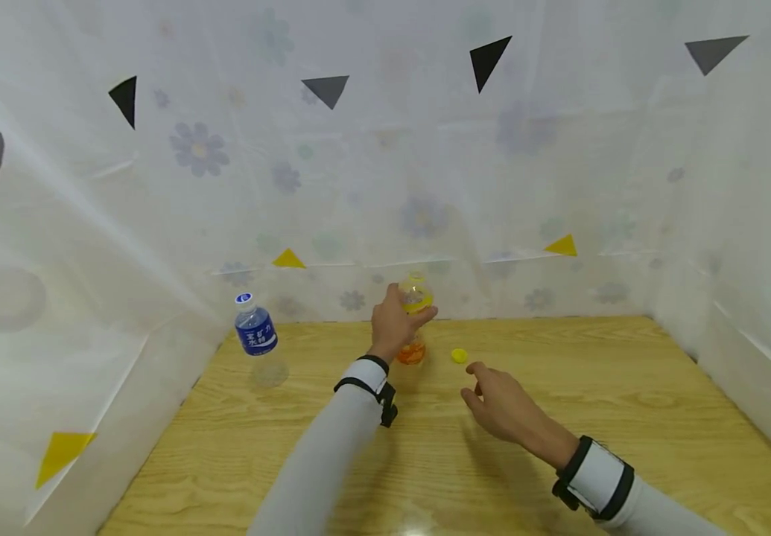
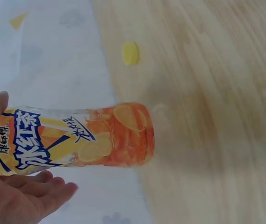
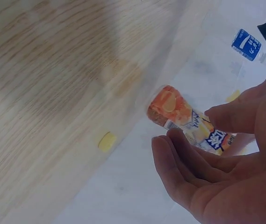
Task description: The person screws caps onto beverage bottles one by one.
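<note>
Wooden table (image 1: 626,417), left hand (image 1: 392,326) gripping orange bottle (image 1: 415,320), yellow cap (image 1: 459,356) just beyond relaxed right hand (image 1: 502,406)

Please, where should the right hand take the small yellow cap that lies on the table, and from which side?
Probably by its rim, from above. The yellow cap is a low round disc lying flat on the table, free all round, just beyond the right hand. Thumb and forefinger can pinch opposite edges. The left hand holds the orange bottle beside it.
</note>
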{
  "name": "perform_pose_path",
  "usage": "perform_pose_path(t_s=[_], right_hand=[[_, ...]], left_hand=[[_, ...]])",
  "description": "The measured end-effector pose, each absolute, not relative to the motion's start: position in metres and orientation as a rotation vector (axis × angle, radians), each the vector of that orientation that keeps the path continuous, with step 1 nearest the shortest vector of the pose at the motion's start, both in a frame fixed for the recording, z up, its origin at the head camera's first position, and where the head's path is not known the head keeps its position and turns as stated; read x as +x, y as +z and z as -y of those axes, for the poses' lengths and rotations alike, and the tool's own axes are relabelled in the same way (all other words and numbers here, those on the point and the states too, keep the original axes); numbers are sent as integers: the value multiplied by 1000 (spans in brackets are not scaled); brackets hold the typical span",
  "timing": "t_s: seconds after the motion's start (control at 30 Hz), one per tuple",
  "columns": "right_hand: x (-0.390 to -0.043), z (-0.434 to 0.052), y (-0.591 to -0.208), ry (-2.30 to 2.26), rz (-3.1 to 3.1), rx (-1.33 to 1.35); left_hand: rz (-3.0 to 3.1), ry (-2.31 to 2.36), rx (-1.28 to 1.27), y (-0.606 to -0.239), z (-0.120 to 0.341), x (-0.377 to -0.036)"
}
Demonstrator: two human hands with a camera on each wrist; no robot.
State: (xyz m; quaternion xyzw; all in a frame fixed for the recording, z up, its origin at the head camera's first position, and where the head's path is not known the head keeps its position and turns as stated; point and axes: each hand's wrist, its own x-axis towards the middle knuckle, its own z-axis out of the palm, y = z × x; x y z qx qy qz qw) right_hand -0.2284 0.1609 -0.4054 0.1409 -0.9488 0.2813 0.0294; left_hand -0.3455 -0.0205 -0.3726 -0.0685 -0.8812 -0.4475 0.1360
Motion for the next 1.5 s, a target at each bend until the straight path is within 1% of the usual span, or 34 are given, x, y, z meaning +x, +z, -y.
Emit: perform_pose_path(t_s=[0.13, 0.27, 0.5, 0.7, 0.97, 1.13, 1.3, 1.5], right_hand=[[-229, -161, -405, 871, 2943, 427], [-230, -162, -405, 879, 2954, 417], [-231, -166, -409, 877, 2969, 405], [-232, -167, -411, 880, 2959, 413], [-234, -168, -417, 854, 2961, 401], [-243, -167, -416, 848, 2914, 388], [-258, -165, -407, 802, 2804, 408], [-282, -161, -386, 737, 2668, 423]], left_hand=[[2600, -1271, -306, -363, 29, -336], [2688, -1223, -348, -358, 39, -322], [2829, -1170, -393, -362, 50, -299], [2859, -1172, -432, -369, 51, -287], [2806, -1270, -434, -372, 52, -280], [2790, -1240, -454, -374, 52, -281], [2785, -1218, -450, -376, 52, -282], [2784, -1222, -451, -376, 52, -283]])
